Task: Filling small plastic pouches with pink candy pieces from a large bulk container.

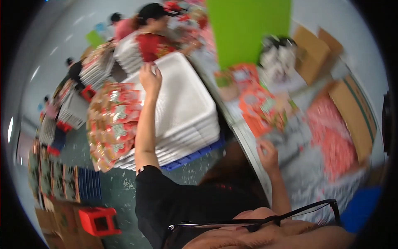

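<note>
Left hand (150, 79) spread flat on white trays (186, 103), 11 o'clock. Right hand (267, 155) on worktop (248, 145), 3 o'clock, grip indeterminate.

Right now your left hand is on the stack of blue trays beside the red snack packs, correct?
Not quite: the trays are white, only the base under them is blue. The head view shows the left hand on the top tray, beside the red snack packs.
</note>
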Available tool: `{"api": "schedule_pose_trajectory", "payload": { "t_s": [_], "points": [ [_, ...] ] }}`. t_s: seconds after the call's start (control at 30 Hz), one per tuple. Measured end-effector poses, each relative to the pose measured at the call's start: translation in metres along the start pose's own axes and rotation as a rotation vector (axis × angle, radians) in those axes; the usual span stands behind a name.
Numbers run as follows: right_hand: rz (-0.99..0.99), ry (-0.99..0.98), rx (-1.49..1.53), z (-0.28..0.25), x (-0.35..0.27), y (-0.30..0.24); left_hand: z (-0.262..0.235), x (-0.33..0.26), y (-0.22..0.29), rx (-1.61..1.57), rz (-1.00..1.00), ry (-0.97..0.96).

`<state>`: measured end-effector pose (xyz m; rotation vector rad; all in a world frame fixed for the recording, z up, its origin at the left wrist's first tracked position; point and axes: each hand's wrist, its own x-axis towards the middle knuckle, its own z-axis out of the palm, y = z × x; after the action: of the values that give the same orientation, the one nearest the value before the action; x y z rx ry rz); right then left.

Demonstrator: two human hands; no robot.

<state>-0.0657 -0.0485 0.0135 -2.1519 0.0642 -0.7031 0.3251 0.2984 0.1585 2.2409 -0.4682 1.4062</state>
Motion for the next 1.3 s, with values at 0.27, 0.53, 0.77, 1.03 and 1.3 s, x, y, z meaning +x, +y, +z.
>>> {"api": "schedule_pose_trajectory", "payload": {
  "t_s": [0.27, 0.53, 0.77, 1.03, 1.3],
  "points": [
    [0.364, 0.184, -0.008, -0.058, -0.067, 0.010, 0.017, -0.164, 0.343, -0.780, 0.204, -0.801],
    [0.496, 0.154, -0.017, -0.064, -0.110, 0.014, 0.117, -0.227, 0.382, -0.507, 0.080, -0.914],
    [0.228, 0.203, -0.291, -0.068, -0.102, 0.023, 0.098, -0.244, 0.372, -0.479, 0.112, -0.692],
    [-0.327, 0.122, -0.622, -0.052, -0.048, 0.031, -0.020, -0.233, 0.352, -1.110, -0.044, -1.466],
    [0.090, -0.166, -0.523, -0.044, -0.070, 0.033, 0.020, -0.299, 0.348, -1.471, -0.731, -1.352]
  ]
}}
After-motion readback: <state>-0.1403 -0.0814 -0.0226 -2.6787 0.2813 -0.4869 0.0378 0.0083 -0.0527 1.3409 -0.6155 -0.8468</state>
